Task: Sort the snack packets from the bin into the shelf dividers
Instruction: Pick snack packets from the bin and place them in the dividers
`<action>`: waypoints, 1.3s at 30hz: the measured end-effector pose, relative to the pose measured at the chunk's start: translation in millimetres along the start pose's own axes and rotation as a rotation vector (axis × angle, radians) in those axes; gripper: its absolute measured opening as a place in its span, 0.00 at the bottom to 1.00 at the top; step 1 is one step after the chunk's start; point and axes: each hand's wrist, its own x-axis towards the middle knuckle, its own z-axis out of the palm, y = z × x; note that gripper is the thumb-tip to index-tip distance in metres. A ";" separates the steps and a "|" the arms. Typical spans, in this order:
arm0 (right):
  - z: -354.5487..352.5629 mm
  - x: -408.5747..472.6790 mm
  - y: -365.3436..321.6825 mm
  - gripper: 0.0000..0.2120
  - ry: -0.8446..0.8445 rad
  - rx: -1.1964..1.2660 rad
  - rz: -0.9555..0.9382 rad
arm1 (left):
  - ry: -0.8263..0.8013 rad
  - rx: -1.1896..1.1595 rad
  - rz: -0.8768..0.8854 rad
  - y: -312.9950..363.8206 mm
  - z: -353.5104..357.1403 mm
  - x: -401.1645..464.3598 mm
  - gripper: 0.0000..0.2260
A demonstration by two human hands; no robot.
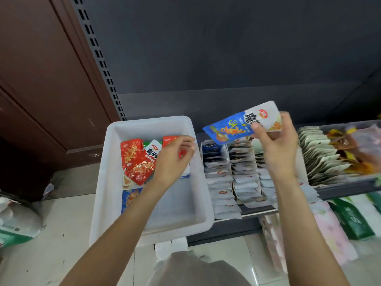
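Bin: the white plastic bin [151, 203] sits at the left end of the shelf; most of its floor is bare, with packets bunched at the far left.
Packets left in bin: about 2 red packets [135, 162], 1 white-topped packet [153, 152], another red one mostly behind the left hand, and 1 blue packet [130, 198] lying nearer the person; a green edge shows behind them. The exact count is unclear.
Left hand: the left hand [172, 159] is down inside the bin, fingers curled on something red and small; whether it has a full grip cannot be told.
Right hand: the right hand [277, 145] is closed on a blue-and-white packet [243, 123], held up above the dividers.
Shelf dividers: the shelf dividers [229, 159] just right of the bin hold about 3 long rows of upright packets [222, 182], filled nearly to the front edge.
Neighbouring tray: a tray [350, 129] further right holds other pouches, not part of this sort as far as can be seen.
Done: judging by the bare bin floor and the full rows, most of the sorting seems finished.
Left: roughly 6 packets, counting the one in hand, appear to need placing in matching rows.
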 end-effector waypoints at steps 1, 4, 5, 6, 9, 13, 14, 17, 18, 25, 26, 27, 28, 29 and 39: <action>-8.8 4.5 0.1 0.10 0.021 0.011 -0.044 | -0.002 0.097 0.052 -1.5 5.6 4.5 0.07; -16.4 13.3 3.4 0.12 -0.042 -0.031 -0.104 | -0.106 0.326 0.191 -6.1 26.0 11.9 0.09; -14.2 15.0 5.8 0.12 -0.071 -0.073 -0.112 | -0.137 0.387 0.219 -6.5 32.2 12.0 0.09; -10.4 15.9 8.5 0.12 -0.109 -0.115 -0.115 | -0.156 0.438 0.238 -6.6 37.0 11.2 0.09; 4.1 16.2 25.5 0.07 -0.253 -0.316 -0.158 | -0.146 0.508 0.283 -6.5 41.2 7.4 0.08; 25.8 15.3 49.4 0.04 -0.378 -0.629 -0.387 | -0.081 0.510 0.296 -5.9 38.2 4.9 0.07; 29.4 16.3 55.3 0.03 -0.406 -0.720 -0.460 | -0.076 0.506 0.291 -5.4 37.2 4.7 0.06; 37.4 17.3 67.5 0.03 -0.436 -0.956 -0.614 | -0.077 0.520 0.279 -5.5 34.9 4.7 0.05; 39.8 17.2 70.2 0.02 -0.429 -1.003 -0.660 | -0.078 0.521 0.275 -6.0 34.5 4.8 0.05; 63.0 19.8 79.1 0.08 -0.482 -1.216 -0.621 | -0.065 0.510 0.298 -8.3 33.9 1.3 0.05; 64.2 20.0 81.2 0.09 -0.478 -1.232 -0.615 | -0.069 0.508 0.298 -8.5 33.8 0.9 0.05; 64.7 19.0 81.3 0.09 -0.477 -1.249 -0.616 | -0.070 0.508 0.303 -8.5 33.5 0.3 0.05; 64.5 18.0 81.3 0.10 -0.476 -1.263 -0.630 | -0.071 0.503 0.315 -10.1 33.1 -0.4 0.05; 63.5 16.8 79.7 0.09 -0.473 -1.268 -0.641 | -0.080 0.495 0.329 -12.1 32.0 -1.4 0.06; 73.7 -36.9 25.9 0.08 -0.358 -0.467 -0.388 | 0.124 0.358 -0.005 -37.4 -54.5 -56.4 0.08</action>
